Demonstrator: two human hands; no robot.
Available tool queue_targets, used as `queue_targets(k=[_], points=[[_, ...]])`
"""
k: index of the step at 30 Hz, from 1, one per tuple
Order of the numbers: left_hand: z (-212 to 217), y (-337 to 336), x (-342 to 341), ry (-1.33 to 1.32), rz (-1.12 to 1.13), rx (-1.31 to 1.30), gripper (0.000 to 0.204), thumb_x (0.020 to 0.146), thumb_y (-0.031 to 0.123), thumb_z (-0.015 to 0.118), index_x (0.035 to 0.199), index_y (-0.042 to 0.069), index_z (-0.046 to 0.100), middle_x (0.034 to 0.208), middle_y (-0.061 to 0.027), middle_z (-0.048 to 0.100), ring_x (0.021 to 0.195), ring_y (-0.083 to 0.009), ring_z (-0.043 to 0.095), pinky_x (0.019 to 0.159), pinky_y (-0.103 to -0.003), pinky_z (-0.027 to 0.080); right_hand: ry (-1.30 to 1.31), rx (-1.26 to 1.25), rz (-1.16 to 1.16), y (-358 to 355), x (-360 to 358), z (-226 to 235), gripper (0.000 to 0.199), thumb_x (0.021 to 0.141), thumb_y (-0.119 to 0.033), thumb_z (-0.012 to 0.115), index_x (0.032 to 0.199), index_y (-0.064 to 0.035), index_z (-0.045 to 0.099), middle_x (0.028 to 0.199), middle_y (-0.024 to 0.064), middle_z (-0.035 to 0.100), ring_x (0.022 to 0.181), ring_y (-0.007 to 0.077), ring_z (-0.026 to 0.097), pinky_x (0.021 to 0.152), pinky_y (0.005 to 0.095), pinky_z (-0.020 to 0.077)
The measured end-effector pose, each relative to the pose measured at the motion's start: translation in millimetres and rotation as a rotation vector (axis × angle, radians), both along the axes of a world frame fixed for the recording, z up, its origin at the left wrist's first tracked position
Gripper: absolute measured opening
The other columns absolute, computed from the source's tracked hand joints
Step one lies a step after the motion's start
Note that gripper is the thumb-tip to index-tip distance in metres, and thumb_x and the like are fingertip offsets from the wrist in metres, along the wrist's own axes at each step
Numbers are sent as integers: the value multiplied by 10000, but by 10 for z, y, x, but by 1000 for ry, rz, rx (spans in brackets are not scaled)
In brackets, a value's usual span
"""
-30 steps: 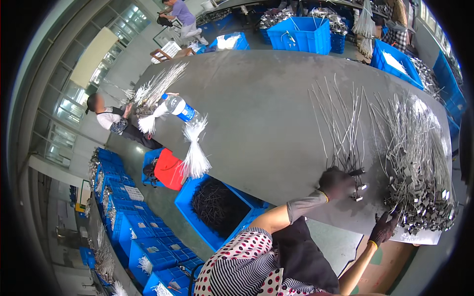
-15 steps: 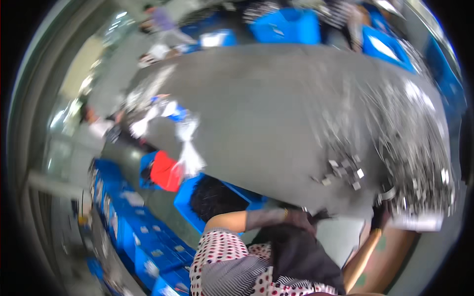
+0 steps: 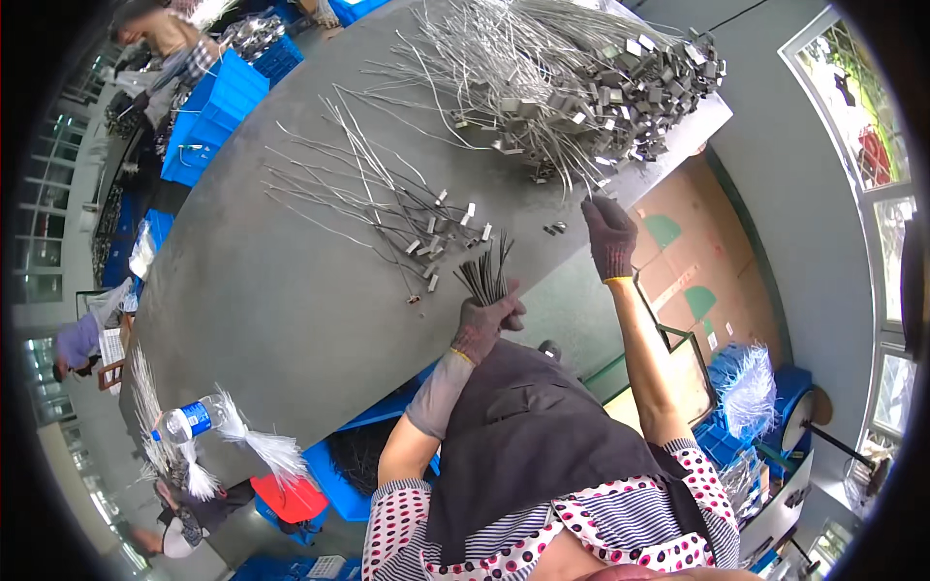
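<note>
Both my hands wear dark gloves. My left hand (image 3: pixel 484 324), at the table's near edge, is closed round a bundle of short, thin black sleeves or wires (image 3: pixel 487 274), whose ends fan upward. Further right, my right hand (image 3: pixel 610 237) has its fingers drawn together at the near edge of a large heap of silvery wires with small metal end pieces (image 3: pixel 591 107). What its fingertips hold, if anything, is too small to make out. Between the hands lie a few tiny dark pieces (image 3: pixel 554 229). Several loose wires with metal ends (image 3: pixel 426 237) are spread beyond the bundle.
The grey table (image 3: pixel 291 320) has a curved far edge. A bottle (image 3: pixel 189 419) lies by white strands at its left end. Below stand a blue bin with black material (image 3: pixel 334 484) and a red item (image 3: pixel 291 499). Blue crates (image 3: pixel 223 102) and other people are across the table.
My view has swung to the right, bringing the wire heap and window in. The earlier picture is blurred; my left hand now shows raised with the black bundle, and my right is by the heap.
</note>
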State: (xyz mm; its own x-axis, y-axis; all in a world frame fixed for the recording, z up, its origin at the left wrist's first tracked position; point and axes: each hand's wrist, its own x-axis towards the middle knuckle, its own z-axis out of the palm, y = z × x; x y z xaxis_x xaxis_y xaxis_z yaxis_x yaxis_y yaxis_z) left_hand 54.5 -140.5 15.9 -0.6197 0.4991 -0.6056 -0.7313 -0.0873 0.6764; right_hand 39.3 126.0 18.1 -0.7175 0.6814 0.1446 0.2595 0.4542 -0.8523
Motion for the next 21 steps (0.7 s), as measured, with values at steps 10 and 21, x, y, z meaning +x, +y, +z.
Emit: queue_targets(k=[10, 21], points=[[-53, 1134, -205, 40, 48, 171, 271, 967, 196, 634, 1140, -10, 665, 880, -99, 705, 641, -132, 644, 617, -285, 579, 0, -698, 145, -27, 531, 414, 232, 909, -117, 639, 1085, 26, 689, 861, 81, 690, 688, 137, 641, 620, 274, 529], [-231, 1479, -284, -56, 17, 180, 278, 982, 169, 572, 1181, -10, 649, 1003, -138, 710, 889, -254, 722, 795, -383, 619, -597, -905, -157, -249, 3712, -370, 257, 873, -244, 693, 844, 11, 680, 674, 49, 617, 552, 133, 558, 510, 289, 451]])
